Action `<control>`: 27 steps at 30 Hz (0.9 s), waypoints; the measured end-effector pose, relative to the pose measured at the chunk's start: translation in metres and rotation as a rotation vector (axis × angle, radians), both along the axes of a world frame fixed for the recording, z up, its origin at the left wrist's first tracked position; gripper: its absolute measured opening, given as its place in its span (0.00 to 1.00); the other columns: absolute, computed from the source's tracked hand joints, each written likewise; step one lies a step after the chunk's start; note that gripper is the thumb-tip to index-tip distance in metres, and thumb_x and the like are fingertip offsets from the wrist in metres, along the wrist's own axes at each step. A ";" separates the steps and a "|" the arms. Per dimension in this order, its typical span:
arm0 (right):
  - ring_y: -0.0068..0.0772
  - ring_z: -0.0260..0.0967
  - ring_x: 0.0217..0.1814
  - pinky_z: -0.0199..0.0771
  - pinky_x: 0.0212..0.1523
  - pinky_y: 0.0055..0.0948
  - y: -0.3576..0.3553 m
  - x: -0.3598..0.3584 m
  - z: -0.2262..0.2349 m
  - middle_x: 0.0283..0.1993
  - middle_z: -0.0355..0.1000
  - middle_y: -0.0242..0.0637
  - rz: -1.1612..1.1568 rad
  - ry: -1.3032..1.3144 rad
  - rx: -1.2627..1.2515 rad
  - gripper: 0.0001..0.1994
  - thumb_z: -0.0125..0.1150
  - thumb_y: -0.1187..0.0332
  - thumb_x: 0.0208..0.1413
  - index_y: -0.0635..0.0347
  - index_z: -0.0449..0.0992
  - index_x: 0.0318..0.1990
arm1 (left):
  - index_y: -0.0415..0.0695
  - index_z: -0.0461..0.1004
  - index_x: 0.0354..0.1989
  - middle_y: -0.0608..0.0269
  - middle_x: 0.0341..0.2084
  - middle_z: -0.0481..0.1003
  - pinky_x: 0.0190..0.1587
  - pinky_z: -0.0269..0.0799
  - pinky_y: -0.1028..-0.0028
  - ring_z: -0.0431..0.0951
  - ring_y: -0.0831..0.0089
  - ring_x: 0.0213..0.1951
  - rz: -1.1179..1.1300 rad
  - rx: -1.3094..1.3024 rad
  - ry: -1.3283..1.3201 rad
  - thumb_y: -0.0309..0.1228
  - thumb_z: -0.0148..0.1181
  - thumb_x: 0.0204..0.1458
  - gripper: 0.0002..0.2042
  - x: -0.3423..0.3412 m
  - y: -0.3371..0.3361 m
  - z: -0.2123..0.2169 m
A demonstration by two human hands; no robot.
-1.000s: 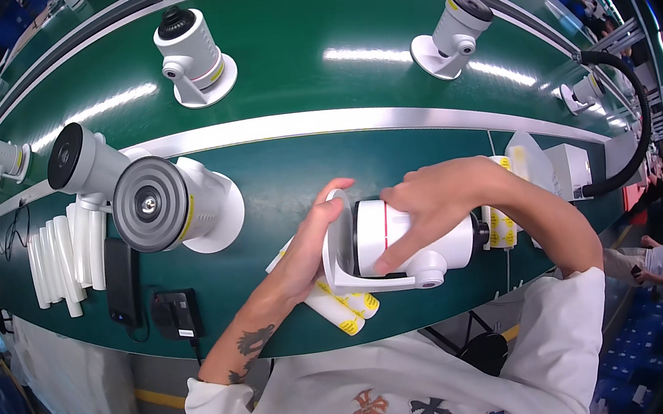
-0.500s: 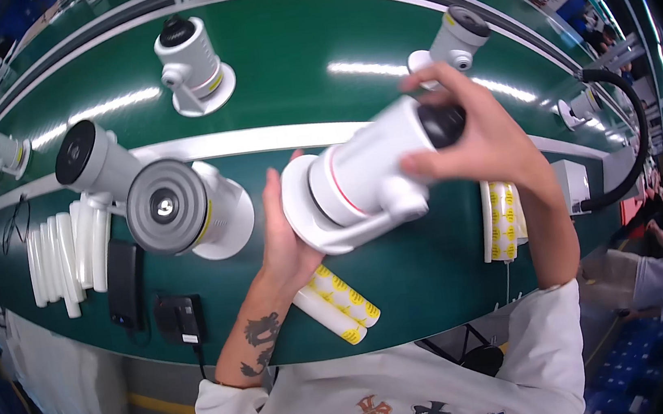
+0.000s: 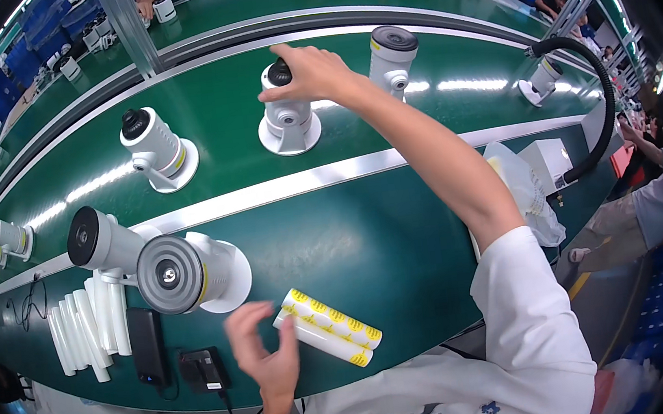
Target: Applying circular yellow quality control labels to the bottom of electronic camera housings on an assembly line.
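A white cylindrical device with a black ribbed top stands on its bracket and round base, on the green strip beyond the white rail. My right hand is closed around its black top, thumb and fingers on either side. My left hand is off the device, slightly blurred, fingers curled but apart with nothing between them. It hovers beside two rolls of yellow-printed labels lying on the near table.
Similar white devices stand left and right on the green strip, and two larger-faced ones on the near table. White tubes, a black box and an adapter lie left. A black hose arches at right.
The white device has gone from between both hands over the near table to the far green strip, in my right hand. My left hand has let go and dropped toward the label rolls.
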State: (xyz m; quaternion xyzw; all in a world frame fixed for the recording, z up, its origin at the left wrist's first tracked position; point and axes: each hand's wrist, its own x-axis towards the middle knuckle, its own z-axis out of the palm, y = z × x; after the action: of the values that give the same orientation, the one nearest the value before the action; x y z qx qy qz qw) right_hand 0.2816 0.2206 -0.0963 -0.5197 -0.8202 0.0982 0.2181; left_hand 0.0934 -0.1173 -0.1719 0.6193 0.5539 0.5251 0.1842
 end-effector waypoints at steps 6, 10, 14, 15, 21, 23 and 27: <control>0.56 0.58 0.63 0.62 0.60 0.48 0.005 0.103 -0.013 0.58 0.64 0.57 -0.435 0.145 0.769 0.40 0.74 0.51 0.36 0.60 0.68 0.58 | 0.40 0.57 0.48 0.56 0.45 0.63 0.48 0.65 0.72 0.67 0.69 0.45 0.482 0.272 -0.128 0.13 0.61 0.48 0.23 -0.001 0.003 0.018; 0.61 0.57 0.66 0.63 0.62 0.48 0.030 0.161 -0.044 0.61 0.62 0.65 -0.499 0.095 0.316 0.56 0.78 0.48 0.29 0.70 0.55 0.65 | 0.43 0.57 0.50 0.55 0.46 0.64 0.48 0.66 0.70 0.68 0.67 0.46 0.167 0.277 -0.099 0.14 0.61 0.47 0.25 0.023 0.002 0.013; 0.52 0.70 0.57 0.72 0.56 0.38 0.011 0.165 -0.017 0.53 0.70 0.62 -0.382 0.279 0.197 0.58 0.80 0.49 0.27 0.78 0.55 0.63 | 0.39 0.63 0.49 0.53 0.46 0.68 0.52 0.65 0.67 0.70 0.62 0.48 0.059 0.115 -0.023 0.16 0.63 0.45 0.22 0.035 0.004 0.020; 0.51 0.71 0.55 0.72 0.55 0.39 -0.003 0.164 -0.010 0.53 0.70 0.61 -0.345 0.211 0.313 0.57 0.79 0.49 0.28 0.77 0.55 0.63 | 0.37 0.66 0.48 0.52 0.47 0.69 0.54 0.65 0.66 0.70 0.61 0.49 0.019 0.015 0.088 0.16 0.63 0.44 0.21 0.034 0.003 0.022; 0.39 0.71 0.55 0.72 0.56 0.32 -0.161 0.153 0.052 0.56 0.68 0.49 0.005 0.476 0.130 0.54 0.83 0.66 0.30 0.63 0.54 0.67 | 0.39 0.75 0.45 0.54 0.45 0.71 0.53 0.66 0.66 0.71 0.58 0.48 -0.227 -0.193 0.144 0.18 0.65 0.42 0.18 0.016 0.008 0.007; 0.38 0.67 0.60 0.65 0.62 0.34 -0.215 0.141 0.057 0.58 0.66 0.47 0.111 0.505 -0.048 0.55 0.82 0.68 0.28 0.65 0.53 0.68 | 0.42 0.76 0.41 0.58 0.43 0.71 0.52 0.66 0.64 0.70 0.57 0.47 -0.377 -0.284 0.169 0.21 0.67 0.41 0.16 0.011 0.007 0.014; 0.43 0.65 0.62 0.64 0.62 0.35 -0.263 0.125 0.036 0.59 0.66 0.48 0.332 0.438 -0.194 0.54 0.82 0.70 0.26 0.68 0.56 0.66 | 0.44 0.77 0.42 0.61 0.44 0.70 0.49 0.67 0.64 0.68 0.58 0.48 -0.454 -0.363 0.377 0.27 0.69 0.43 0.16 0.007 0.004 0.022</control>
State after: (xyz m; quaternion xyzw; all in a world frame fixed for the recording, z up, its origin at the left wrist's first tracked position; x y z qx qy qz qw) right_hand 0.4063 -0.0426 -0.0598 -0.3633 -0.8140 0.3206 0.3203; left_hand 0.1000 -0.1129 -0.1504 0.7700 0.5105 0.2400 0.2980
